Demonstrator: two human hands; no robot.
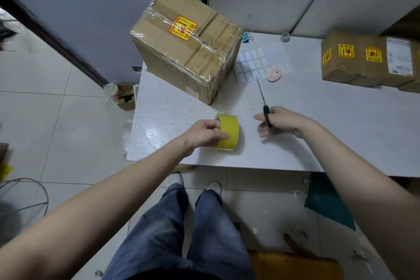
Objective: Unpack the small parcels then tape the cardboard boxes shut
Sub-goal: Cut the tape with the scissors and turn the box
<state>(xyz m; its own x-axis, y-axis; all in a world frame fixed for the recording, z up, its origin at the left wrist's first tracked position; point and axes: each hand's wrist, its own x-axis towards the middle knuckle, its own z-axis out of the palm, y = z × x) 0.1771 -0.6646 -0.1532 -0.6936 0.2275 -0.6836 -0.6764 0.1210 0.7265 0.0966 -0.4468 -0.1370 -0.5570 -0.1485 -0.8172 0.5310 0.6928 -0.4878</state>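
A small packing corner in a plain room is showing here, more home workspace than shop. A white table is standing on pale tiled floor, carrying taped cardboard boxes with yellow fragile stickers, a sheet of blank labels and binder clips. Scraps are lying on the floor around it.

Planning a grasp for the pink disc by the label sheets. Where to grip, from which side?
Likely from above: the pink disc lies flat on the table, so pinch its outer rim. Come from the right, since the scissors tip points toward its left edge.
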